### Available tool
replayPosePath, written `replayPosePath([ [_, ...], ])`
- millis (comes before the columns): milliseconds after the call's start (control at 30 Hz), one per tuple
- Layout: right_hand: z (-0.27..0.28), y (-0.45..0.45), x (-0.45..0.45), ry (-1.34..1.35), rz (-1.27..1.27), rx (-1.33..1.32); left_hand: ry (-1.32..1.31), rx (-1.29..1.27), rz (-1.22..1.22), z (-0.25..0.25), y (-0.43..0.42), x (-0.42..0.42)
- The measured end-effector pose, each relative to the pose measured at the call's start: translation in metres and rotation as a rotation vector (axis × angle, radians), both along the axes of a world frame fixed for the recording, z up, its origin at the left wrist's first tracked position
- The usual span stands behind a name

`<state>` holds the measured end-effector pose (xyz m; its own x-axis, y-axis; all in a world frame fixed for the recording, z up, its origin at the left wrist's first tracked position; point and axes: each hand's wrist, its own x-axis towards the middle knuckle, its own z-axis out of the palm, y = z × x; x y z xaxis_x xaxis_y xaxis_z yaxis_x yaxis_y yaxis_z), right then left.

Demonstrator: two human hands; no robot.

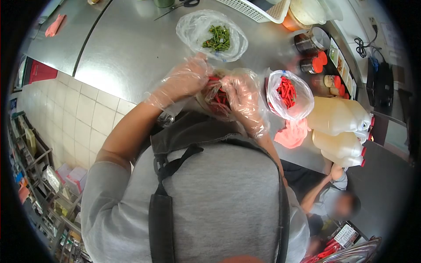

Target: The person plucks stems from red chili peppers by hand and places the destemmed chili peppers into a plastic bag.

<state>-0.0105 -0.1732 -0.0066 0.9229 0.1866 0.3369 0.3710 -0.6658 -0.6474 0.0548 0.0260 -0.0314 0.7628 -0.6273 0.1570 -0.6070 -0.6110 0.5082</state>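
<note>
Both hands wear clear plastic gloves. A clear bag of red chilies (217, 97) is between them, close to the body at the table's front edge. My left hand (189, 78) is closed at the bag's left upper side; what its fingertips hold is too small to make out. Over the bag's right side, my right hand (243, 90) has its fingers curled together, their grip partly hidden by the glove. Beyond the hands lies an open plastic bag (188, 30) with green stems (218, 38). Right of my right hand, a lined bowl (302, 107) contains red chilies (287, 92).
Scissors (186, 3) and a white basket (252, 12) are at the back of the metal table (123, 48). Red-lidded jars (311, 65), large jugs (335, 115) and a pink cloth (291, 133) stand or lie right. Another person (331, 199) is at lower right.
</note>
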Motion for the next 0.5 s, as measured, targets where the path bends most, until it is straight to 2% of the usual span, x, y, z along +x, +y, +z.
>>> replayPosePath([
  [67, -0.003, 0.002, 0.003, 0.095, -0.032, 0.072, -0.015, 0.027, -0.017, 0.001, 0.004, -0.001],
  [133, 0.000, 0.006, 0.012, 0.189, -0.028, 0.111, 0.230, -0.043, -0.014, 0.007, 0.012, 0.001],
  [167, 0.004, 0.008, 0.015, 0.289, -0.026, 0.145, 0.226, -0.043, -0.012, 0.012, 0.013, 0.001],
  [267, 0.018, 0.016, 0.019, 0.359, -0.013, 0.058, 0.315, -0.069, -0.025, 0.019, 0.016, -0.003],
  [333, 0.010, 0.018, 0.019, 0.360, 0.017, 0.124, 0.420, -0.325, 0.118, 0.009, 0.026, -0.001],
  [367, 0.007, 0.018, 0.020, 0.357, 0.041, 0.193, 0.418, -0.326, 0.122, 0.006, 0.028, -0.002],
  [433, 0.018, 0.015, 0.018, 0.292, 0.022, 0.174, 0.504, -0.707, 0.380, 0.026, 0.027, -0.004],
  [467, 0.024, 0.013, 0.017, 0.229, 0.000, 0.157, 0.500, -0.710, 0.382, 0.041, 0.027, -0.004],
  [500, 0.029, 0.010, 0.016, 0.228, 0.004, 0.157, 0.733, -0.994, 0.381, 0.060, 0.027, -0.006],
])
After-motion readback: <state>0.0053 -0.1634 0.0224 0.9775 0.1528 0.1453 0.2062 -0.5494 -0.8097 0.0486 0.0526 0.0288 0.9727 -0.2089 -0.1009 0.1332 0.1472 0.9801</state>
